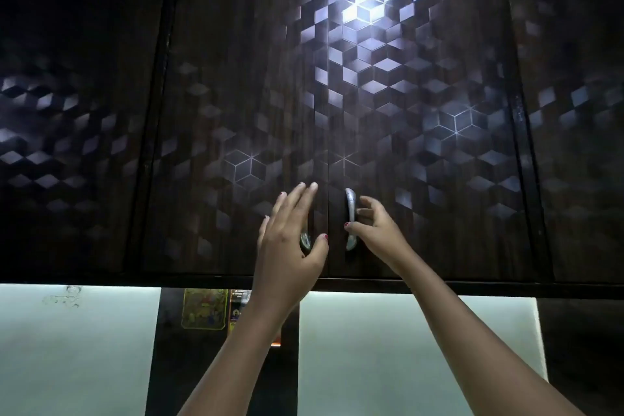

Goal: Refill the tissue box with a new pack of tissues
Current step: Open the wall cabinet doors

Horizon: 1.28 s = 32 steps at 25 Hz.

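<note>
I am looking up at a dark overhead cabinet with a cube pattern. Its two middle doors, the left door [236,132] and the right door [425,145], are closed and meet at a seam. My left hand [287,240] is raised with fingers spread over the left door's silver handle [305,240], which it mostly hides. My right hand [374,226] curls its fingers around the right door's silver handle [350,213]. No tissue box or tissue pack is in view.
More dark cabinet doors flank the pair on both sides. Below the cabinet's bottom edge are lit pale panels [74,348], split by a dark strip carrying a yellow sticker [204,307] and an orange sticker [239,307].
</note>
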Available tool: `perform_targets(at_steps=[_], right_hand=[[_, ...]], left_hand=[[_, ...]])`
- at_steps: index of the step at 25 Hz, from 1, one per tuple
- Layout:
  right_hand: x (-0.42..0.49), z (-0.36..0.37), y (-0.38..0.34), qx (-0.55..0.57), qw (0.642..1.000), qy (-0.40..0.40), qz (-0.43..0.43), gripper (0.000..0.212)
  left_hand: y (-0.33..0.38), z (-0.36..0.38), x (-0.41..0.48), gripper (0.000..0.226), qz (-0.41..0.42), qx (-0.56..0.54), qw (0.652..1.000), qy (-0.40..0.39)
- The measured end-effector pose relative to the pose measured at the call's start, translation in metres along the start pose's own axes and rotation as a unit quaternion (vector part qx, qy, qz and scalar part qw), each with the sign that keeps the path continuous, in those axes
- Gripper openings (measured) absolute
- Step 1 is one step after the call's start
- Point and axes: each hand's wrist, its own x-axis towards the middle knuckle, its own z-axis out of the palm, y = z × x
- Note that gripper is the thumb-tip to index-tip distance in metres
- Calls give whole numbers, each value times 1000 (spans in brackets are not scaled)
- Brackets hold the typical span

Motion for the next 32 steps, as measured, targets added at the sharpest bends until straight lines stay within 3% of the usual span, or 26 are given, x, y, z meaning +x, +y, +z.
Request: perform_targets(at_steps=[3, 6, 10, 15, 19, 21, 23, 28, 32], right_hand=[[5, 13, 5, 81, 996, -13, 31, 69], [8, 22, 4, 77, 996, -2, 42, 74], [-16, 23, -9, 64, 997, 45, 6, 65], [-100, -28, -45, 59, 980, 167, -91, 66], [-158, -86, -60, -44, 927, 356, -107, 77], [-178, -125, -59, -56, 914, 391, -90, 76], [-198, -167, -58, -67, 913, 390, -97, 69], [-228, -253, -49, -158, 907, 380, -86, 23], [-232, -313, -23, -176, 891, 412, -66, 14]], left_hand=[[-7, -2, -4, 65, -20, 2, 1000, -6], [-10, -3, -11, 67, -46, -18, 999, -17], [1, 2, -21, 63, -53, -61, 996, -23], [46, 25, -23, 54, -67, -227, 971, -47], [111, 63, -22, 60, 40, -266, 958, -97], [146, 85, -25, 63, 81, -286, 947, -124], [180, 106, -32, 64, 102, -314, 932, -148], [241, 169, -41, 66, 122, -369, 900, -196], [272, 211, -45, 68, 145, -348, 905, -198]])
